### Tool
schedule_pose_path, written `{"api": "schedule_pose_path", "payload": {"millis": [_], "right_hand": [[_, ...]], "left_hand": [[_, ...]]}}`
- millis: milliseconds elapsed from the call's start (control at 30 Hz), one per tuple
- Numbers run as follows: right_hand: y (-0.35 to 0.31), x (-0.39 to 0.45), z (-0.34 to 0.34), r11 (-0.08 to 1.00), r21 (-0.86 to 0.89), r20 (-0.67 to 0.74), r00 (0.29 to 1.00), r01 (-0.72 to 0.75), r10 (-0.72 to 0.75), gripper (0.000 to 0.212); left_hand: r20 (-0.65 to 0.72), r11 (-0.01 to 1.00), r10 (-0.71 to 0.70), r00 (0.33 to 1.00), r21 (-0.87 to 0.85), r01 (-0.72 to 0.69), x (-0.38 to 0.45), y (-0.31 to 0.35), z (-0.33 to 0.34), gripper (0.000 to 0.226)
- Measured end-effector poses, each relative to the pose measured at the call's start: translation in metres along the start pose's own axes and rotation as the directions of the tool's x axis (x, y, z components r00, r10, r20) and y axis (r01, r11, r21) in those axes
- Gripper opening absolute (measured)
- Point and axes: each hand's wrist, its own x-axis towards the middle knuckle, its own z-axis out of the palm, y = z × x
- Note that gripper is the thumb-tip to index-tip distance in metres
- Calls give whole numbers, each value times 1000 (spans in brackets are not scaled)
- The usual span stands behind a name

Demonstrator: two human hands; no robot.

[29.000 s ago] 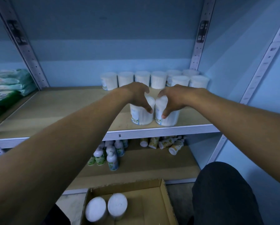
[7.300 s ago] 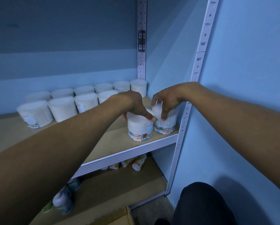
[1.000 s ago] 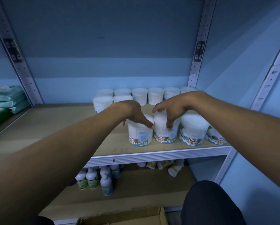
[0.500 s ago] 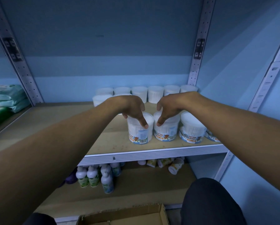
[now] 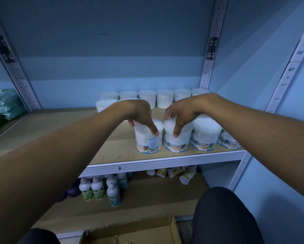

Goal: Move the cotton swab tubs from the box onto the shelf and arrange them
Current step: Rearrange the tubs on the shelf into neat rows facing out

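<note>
Several white cotton swab tubs stand in a front row on the wooden shelf (image 5: 63, 131). My left hand (image 5: 138, 115) grips the leftmost front tub (image 5: 147, 143) from above, thumb down its front. My right hand (image 5: 181, 115) grips the tub beside it (image 5: 178, 143) the same way. Two more front tubs (image 5: 205, 138) stand to the right, the far one partly hidden by my right arm. Several more tubs (image 5: 147, 97) line the back of the shelf. The cardboard box (image 5: 135, 233) sits on the floor below; the part in view holds no tubs.
Green and white soft packs (image 5: 3, 104) lie on the neighbouring shelf at left. Small bottles (image 5: 98, 189) stand on the lower shelf, with several toppled ones (image 5: 175, 172) to the right. Metal uprights frame the bay; a blue wall closes the right side. My dark-clad knee (image 5: 223, 215) is at bottom right.
Both hands have stayed on the two left front tubs. The grip shifted slightly, with both thumbs now lying down the tubs' fronts. The tubs stand where they were.
</note>
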Motion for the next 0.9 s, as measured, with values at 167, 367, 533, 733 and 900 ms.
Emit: {"api": "schedule_pose_path", "payload": {"millis": [167,367,533,733,900], "right_hand": [[1,-8,0,1000,8,14,1000,15,-15,83],[2,-12,2,999,28,13,1000,21,-21,82],[0,-11,3,999,38,6,1000,18,-18,81],[1,-12,5,998,60,-1,1000,15,-14,81],[0,-13,5,997,81,-6,1000,19,-18,80]], "left_hand": [[-17,1000,-3,1000,15,4,-1,0,2,83],[-37,1000,-1,999,19,1,-2,-1,5,81],[-43,999,-7,999,32,8,-3,-1,6,84],[-38,999,-21,999,32,22,-4,0,6,86],[-20,998,-47,999,34,47,-7,3,3,83]]}}
